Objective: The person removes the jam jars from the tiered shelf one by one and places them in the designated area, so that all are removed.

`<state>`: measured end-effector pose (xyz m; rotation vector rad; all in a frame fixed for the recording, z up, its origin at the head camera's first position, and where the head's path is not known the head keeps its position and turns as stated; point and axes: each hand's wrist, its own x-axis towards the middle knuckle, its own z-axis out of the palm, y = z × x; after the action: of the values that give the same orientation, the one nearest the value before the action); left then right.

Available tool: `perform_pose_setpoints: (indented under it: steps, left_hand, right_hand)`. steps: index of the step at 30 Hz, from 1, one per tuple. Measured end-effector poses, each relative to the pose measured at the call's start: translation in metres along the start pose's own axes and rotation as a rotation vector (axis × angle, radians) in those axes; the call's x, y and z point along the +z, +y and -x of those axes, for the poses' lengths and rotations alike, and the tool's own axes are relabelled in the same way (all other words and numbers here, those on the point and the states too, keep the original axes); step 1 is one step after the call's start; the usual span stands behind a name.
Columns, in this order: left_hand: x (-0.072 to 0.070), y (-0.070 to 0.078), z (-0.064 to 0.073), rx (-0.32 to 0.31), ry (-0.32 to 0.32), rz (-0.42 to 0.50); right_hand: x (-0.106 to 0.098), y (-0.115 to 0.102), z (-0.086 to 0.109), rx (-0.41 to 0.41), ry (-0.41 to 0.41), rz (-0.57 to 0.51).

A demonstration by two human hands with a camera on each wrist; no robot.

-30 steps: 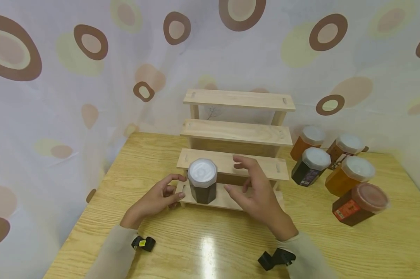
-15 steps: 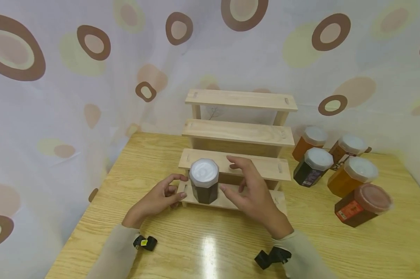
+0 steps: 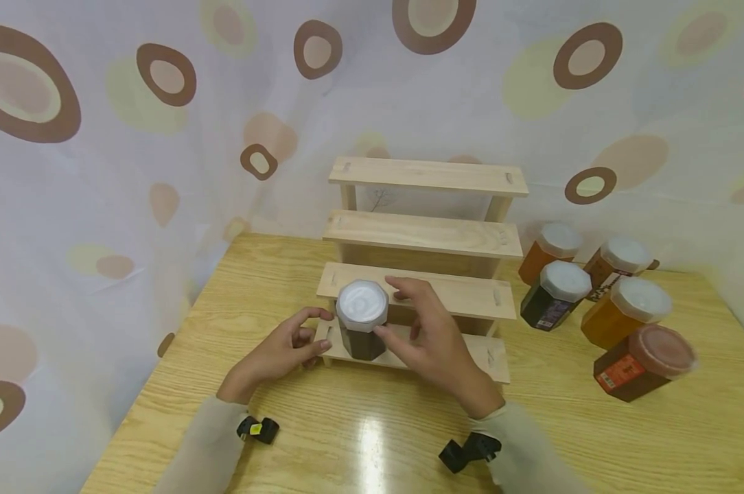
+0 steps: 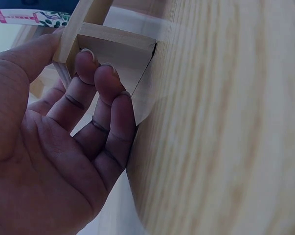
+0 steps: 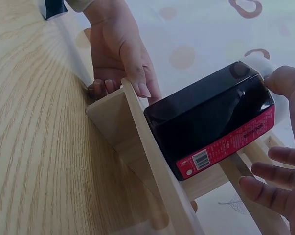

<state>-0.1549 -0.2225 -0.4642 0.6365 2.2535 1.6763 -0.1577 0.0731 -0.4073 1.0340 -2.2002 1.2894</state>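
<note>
A dark faceted jar (image 3: 363, 336) with a white lid stands upright near the left end of the lowest board of a stepped wooden rack (image 3: 419, 230). Its red barcode label shows on the jar (image 5: 213, 122) in the right wrist view. My left hand (image 3: 282, 351) grips the left end of that board, thumb in front and the other fingers curled at the side. My right hand (image 3: 436, 343) is at the jar's right; its thumb (image 5: 284, 81) touches the lid's edge, while the other fingers are spread, apart from the jar.
On the wooden table (image 3: 273, 439), right of the rack, stand several more jars: an amber jar (image 3: 613, 319), a dark jar (image 3: 548, 302) with a purple label, and a brown-red jar (image 3: 631, 370) nearest the front. A patterned cloth (image 3: 409, 103) hangs behind.
My right hand has moved left, closing the gap until its thumb meets the jar's lid. My left hand and the jar keep their places on the rack.
</note>
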Motion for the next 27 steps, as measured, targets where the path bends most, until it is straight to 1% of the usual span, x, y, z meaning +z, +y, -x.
perform_pose_setpoints:
  steps: [9,16,22,27]
  left_hand:
    - [0.0,0.005,0.001,-0.016,0.001,0.002]
    - [0.0,0.0,0.001,-0.01,-0.003,0.008]
    - [-0.001,-0.001,0.0,-0.019,-0.004,0.022]
    - [0.0,0.0,0.0,-0.012,-0.01,0.019]
  right_hand:
    - [0.007,-0.001,-0.002,-0.016,-0.021,-0.013]
    - [0.015,-0.002,-0.005,-0.052,-0.029,-0.018]
    - [0.019,-0.005,-0.006,-0.028,-0.052,-0.011]
    - [0.021,-0.006,-0.007,-0.027,-0.051,0.007]
